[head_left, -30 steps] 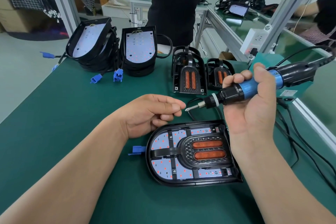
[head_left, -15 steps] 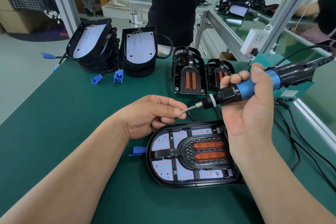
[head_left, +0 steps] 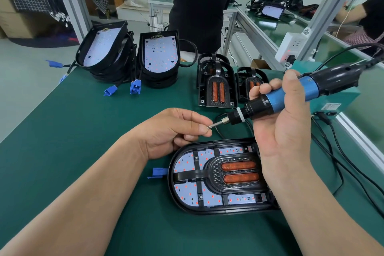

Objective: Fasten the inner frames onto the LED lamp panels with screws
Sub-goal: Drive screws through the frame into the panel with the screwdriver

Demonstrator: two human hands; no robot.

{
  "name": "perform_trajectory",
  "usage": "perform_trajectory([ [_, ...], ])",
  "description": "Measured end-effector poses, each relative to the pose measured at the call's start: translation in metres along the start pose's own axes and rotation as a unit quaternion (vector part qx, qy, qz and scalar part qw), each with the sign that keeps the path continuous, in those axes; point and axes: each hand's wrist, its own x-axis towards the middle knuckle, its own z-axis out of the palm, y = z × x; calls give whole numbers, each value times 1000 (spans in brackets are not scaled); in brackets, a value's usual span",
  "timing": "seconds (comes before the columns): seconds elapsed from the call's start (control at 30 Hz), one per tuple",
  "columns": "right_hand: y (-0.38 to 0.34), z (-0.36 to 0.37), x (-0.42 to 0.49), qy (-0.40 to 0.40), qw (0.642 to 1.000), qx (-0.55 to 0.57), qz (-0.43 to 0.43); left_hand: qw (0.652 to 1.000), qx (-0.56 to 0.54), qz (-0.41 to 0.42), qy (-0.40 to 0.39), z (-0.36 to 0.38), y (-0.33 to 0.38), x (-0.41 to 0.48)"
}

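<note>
Pinching a screw (head_left: 208, 127) in my left hand (head_left: 172, 131) to seat it on the screwdriver (head_left: 291, 97) gripped by my right hand (head_left: 284, 129); LED lamp panel (head_left: 187, 164) with inner frame (head_left: 216, 172) lies at six o'clock, awaiting fastening.

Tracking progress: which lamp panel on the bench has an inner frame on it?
The nearest panel, lying flat: a black inner frame with orange strips sits on its board. The leftmost stack and second stack show bare boards.
</note>
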Motion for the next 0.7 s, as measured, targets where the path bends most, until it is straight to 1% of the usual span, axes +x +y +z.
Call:
perform_trajectory([
  [0.07, 0, 1, 0, 3, 1000, -12, 1, 1000, 14, 0, 8, 1, 0, 0],
  [0.27, 3, -2, 2, 49, 999, -20, 14, 999, 15, 9, 28, 1, -1, 2],
  [0.53, 3, -8, 8, 109, 993, 20, 41, 1000, -18, 14, 2, -2, -1, 3],
  [0.7, 1, -9, 9, 120, 991, 41, 39, 1000, -4, 5, -2, -5, 0, 0],
])
